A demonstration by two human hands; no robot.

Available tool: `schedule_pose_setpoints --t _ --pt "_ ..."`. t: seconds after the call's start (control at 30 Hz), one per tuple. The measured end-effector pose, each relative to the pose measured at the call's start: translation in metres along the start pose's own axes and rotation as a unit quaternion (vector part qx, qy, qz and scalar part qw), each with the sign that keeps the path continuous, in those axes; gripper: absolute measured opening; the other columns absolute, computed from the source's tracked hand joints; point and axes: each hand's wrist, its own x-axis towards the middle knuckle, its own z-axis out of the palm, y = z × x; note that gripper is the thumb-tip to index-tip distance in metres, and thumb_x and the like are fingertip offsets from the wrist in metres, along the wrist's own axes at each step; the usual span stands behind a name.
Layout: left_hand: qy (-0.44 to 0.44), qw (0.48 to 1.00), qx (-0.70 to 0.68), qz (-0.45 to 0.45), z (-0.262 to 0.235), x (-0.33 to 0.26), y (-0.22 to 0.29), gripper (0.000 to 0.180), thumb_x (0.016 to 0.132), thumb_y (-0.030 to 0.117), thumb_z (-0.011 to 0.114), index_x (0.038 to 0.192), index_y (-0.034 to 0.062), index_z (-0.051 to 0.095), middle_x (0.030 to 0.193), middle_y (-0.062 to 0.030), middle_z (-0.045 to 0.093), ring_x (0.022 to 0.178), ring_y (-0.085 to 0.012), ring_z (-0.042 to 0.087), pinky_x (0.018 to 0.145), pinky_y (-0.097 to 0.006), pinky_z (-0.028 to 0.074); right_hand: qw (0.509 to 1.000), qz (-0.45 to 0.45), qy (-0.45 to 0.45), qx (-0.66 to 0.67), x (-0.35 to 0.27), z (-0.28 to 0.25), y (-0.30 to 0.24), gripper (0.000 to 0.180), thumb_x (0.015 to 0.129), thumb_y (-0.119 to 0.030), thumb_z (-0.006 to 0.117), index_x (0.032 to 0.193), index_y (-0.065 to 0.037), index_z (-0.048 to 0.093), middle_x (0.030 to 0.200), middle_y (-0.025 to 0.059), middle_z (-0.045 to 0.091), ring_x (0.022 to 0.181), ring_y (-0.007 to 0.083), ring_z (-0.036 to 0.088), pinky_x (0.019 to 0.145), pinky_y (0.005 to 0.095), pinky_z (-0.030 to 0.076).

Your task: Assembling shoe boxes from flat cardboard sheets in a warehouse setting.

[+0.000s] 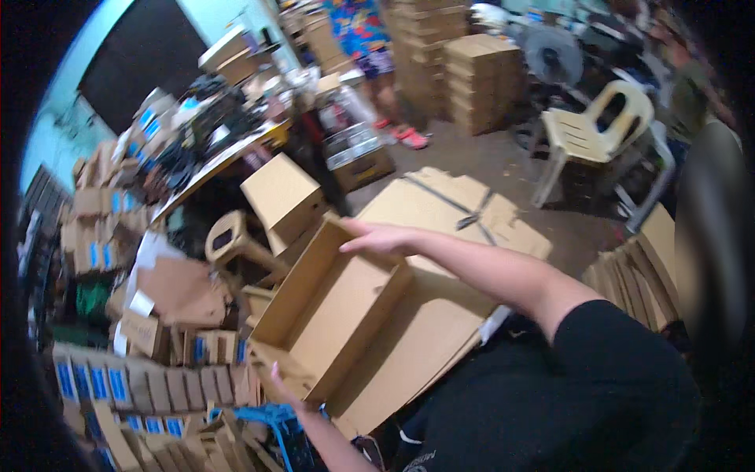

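1. Nearest, the left hand grips the lower corner of an open cardboard box, fingers curled over its folded flap.
2. The box rests tilted on flat cardboard sheets across the person's lap.
3. The right hand lies flat and unclenched on the far top corner; pressing there while the left pulls should likely square the walls.
4. Beyond stand a smaller folded box, a cluttered worktop and a plastic chair.
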Motion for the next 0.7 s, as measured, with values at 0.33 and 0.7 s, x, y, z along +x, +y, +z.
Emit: schedule_pose_setpoints --t 0.33,0.7 --pt "-0.132 0.984 0.12 0.01 0.012 -0.027 0.014 0.078 0.104 0.038 0.049 0.159 -0.0017 0.011 0.162 -0.0189 0.023 0.147 -0.0273 0.031 0.12 -0.039 0.027 0.98 0.156 0.105 -0.06 -0.111 -0.046 -0.092 0.097 0.09 -0.042 0.072 0.159 0.001 0.02 0.166 0.0152 0.021 0.153 0.0218 0.019 0.122 0.0343 0.018" --pt "-0.244 0.88 0.389 0.12 0.078 -0.034 -0.014 0.113 0.098 0.052 0.057 0.153 -0.0024 -0.025 0.163 -0.0331 -0.008 0.154 -0.0399 -0.001 0.125 -0.041 0.01 0.967 0.158 0.187 -0.067 -0.155 -0.105 -0.023 0.068 0.096 -0.031 0.067 0.153 -0.006 0.039 0.151 0.0105 0.043 0.136 0.0205 0.043 0.113 0.0337 0.033"
